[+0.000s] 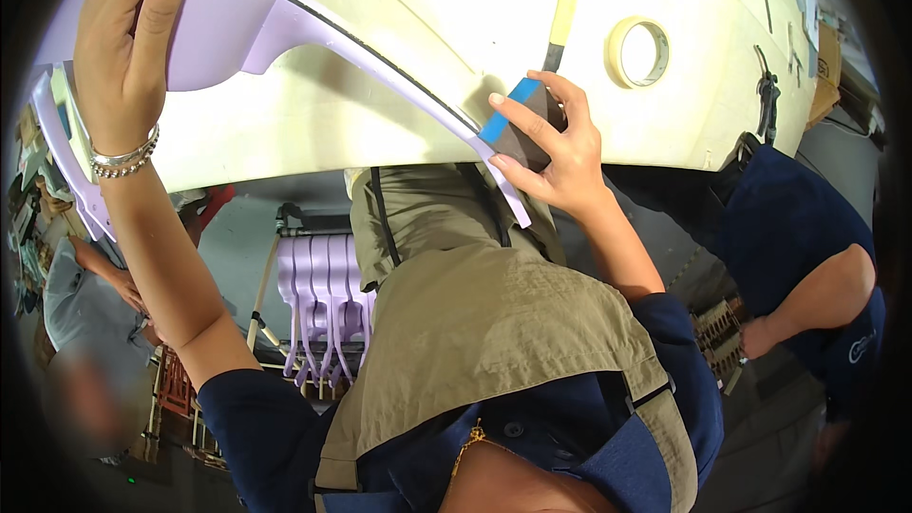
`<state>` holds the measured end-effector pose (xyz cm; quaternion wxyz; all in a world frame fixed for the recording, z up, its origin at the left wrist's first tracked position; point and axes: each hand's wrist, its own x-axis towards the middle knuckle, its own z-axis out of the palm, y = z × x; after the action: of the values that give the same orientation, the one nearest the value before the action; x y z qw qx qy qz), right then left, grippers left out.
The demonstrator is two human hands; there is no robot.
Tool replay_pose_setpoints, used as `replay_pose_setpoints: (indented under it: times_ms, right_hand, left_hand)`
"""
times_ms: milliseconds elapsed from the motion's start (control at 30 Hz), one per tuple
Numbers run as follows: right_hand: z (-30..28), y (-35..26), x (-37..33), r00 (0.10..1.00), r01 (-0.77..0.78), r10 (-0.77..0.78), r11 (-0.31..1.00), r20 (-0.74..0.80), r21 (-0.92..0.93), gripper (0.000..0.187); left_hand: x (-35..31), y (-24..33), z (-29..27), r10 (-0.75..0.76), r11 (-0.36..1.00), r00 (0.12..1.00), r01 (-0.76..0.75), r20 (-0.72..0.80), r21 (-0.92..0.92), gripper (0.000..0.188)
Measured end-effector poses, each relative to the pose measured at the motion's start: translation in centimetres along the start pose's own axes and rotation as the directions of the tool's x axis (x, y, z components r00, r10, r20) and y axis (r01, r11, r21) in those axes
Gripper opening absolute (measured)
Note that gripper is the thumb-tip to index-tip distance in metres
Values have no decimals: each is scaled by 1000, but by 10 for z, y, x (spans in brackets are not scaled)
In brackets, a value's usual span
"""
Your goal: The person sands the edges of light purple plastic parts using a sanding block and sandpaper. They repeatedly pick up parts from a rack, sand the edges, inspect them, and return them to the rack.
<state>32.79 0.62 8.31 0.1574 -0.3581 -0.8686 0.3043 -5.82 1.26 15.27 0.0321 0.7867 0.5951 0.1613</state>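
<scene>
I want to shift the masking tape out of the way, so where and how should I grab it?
I'd pinch the masking tape roll by its near wall, from above and your side, the grip straddling that wall. It appears to lie flat with its hole open upward, and the yellow-ended tool is to its left, leaving the near side freer.

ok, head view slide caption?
Left hand on a long-necked lilac guitar, right hand holding a blue-edged grey block at its neck.
</scene>
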Motion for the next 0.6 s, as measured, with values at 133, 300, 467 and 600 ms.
replay_pose_setpoints:
  times_ms: [133,300,467,600]
  right_hand:
    - [4,0,5,999,31,-32,999,-25,-36,50]
    - [27,-25,81,981,124,-130,991,-140,-49,44]
    - [31,-44,107,985,104,-112,992,-128,-64,43]
    - [24,-39,89,997,28,-31,998,-68,-52,42]
  left_hand:
    - [0,4,0,-19,1000,1000,18,-7,-14,34]
    - [4,6,1,-10,999,999,7,-50,-51,37]
    - [0,9,1,-34,994,996,25,-85,-107,37]
    - [0,12,-3,-34,995,996,26,-83,-95,35]
